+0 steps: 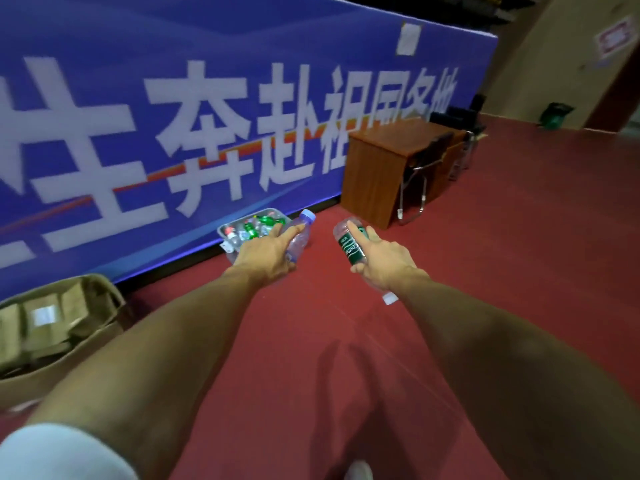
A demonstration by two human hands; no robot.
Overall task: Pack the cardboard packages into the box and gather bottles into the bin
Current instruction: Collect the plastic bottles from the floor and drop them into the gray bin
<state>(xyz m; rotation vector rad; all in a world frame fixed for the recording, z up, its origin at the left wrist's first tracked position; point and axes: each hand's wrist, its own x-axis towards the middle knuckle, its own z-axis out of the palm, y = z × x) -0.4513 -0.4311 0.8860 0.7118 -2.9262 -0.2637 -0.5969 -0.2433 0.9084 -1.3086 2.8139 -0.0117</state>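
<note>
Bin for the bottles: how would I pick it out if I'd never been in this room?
Find the long blue banner with big white characters. At its foot on the red floor, left of the wooden desk, sits the bin. Unlike the cardboard box further left, which holds brown packages, it is pale grey and full of plastic bottles.

The single wide head view looks forward and down; left hand point(266, 254) and right hand point(381, 259) sit close at centre, banner point(207, 98) and desk point(377, 164) farther off.

Blue-capped bottle point(301, 233) and green-labelled bottle point(351, 247) aloft near bottle-filled bin point(221, 233)
</note>
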